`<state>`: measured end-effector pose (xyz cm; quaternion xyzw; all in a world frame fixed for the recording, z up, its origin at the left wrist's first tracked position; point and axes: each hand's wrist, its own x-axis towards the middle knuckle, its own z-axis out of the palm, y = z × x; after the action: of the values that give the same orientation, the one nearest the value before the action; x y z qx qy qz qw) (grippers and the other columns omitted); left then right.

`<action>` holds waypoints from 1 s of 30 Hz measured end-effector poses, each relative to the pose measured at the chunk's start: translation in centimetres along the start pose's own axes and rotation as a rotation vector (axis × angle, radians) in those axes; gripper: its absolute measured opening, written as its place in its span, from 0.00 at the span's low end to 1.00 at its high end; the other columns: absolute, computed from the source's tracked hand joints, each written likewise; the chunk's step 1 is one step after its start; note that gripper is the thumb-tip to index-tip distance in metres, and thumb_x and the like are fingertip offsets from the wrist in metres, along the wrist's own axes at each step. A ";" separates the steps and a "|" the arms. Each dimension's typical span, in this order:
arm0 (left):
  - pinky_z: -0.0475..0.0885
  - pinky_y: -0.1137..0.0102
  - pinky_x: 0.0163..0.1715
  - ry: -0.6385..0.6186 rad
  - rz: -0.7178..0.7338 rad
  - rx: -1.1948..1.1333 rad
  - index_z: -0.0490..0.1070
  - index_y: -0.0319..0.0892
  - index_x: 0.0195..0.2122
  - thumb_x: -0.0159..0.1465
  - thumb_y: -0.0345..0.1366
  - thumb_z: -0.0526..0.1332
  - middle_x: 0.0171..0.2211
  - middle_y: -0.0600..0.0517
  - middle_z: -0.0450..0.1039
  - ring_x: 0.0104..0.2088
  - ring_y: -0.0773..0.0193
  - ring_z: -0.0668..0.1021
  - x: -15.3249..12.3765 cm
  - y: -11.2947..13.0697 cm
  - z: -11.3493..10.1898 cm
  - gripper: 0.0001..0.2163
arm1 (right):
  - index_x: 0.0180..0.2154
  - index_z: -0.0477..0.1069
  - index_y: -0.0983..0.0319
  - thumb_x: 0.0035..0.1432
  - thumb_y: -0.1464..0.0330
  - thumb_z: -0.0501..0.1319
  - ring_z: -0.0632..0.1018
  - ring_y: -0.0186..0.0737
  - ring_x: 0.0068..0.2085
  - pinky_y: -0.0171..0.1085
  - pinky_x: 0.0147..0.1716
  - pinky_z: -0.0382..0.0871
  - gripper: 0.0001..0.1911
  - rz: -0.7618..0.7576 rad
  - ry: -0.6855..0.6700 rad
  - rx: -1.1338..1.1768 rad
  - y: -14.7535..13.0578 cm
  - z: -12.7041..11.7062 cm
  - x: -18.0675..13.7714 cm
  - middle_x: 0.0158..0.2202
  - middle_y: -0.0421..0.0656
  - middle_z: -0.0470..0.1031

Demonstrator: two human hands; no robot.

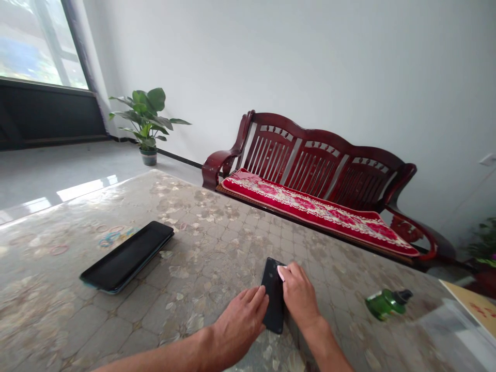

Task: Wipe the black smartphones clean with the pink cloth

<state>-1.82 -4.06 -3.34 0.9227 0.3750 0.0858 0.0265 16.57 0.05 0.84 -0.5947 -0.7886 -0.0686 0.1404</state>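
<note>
A dark smartphone (pixel 274 305) lies on the patterned tablecloth in front of me, marked by a few pale smudges near its far end. My left hand (pixel 245 315) holds it by the left edge, fingers together and partly over its surface. Pinched in the fingers of my right hand (pixel 298 292) is a small pale pink piece (pixel 282 273), pressed on the phone's upper right part. Its material is too small to make out, and the fingers cover some of it.
To the left lie stacked dark phone-like devices (pixel 127 257), beside coloured rubber bands (pixel 112 236). A green bottle (pixel 387 304) lies on its side at right, near a yellowish box (pixel 470 305). Past the table (pixel 217 222) stand a wooden bench (pixel 313 160) and a potted plant (pixel 148 155).
</note>
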 end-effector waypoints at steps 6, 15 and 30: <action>0.62 0.58 0.59 0.028 -0.002 -0.005 0.60 0.35 0.61 0.70 0.41 0.55 0.62 0.39 0.63 0.62 0.49 0.64 0.0 0.0 0.0 0.22 | 0.47 0.73 0.58 0.61 0.80 0.50 0.74 0.41 0.43 0.35 0.44 0.67 0.20 -0.045 -0.025 0.056 -0.1 0.0 -2.4 0.39 0.44 0.73; 0.64 0.58 0.58 0.037 0.013 0.025 0.62 0.33 0.60 0.71 0.41 0.54 0.60 0.37 0.64 0.60 0.48 0.67 0.0 0.1 -0.1 0.21 | 0.41 0.74 0.59 0.62 0.79 0.49 0.75 0.39 0.41 0.33 0.42 0.65 0.17 0.037 -0.032 0.011 1.1 0.1 -0.1 0.37 0.44 0.72; 0.63 0.58 0.58 0.034 0.003 -0.009 0.61 0.35 0.61 0.69 0.39 0.55 0.61 0.38 0.63 0.61 0.48 0.66 0.0 -0.1 0.4 0.22 | 0.41 0.74 0.60 0.62 0.80 0.49 0.74 0.40 0.42 0.35 0.42 0.66 0.18 0.046 -0.068 0.030 0.0 -0.5 -0.8 0.38 0.45 0.72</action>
<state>-1.84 -3.95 -3.71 0.9215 0.3735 0.1033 0.0240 16.89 -0.83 1.10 -0.6126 -0.7800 -0.0331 0.1238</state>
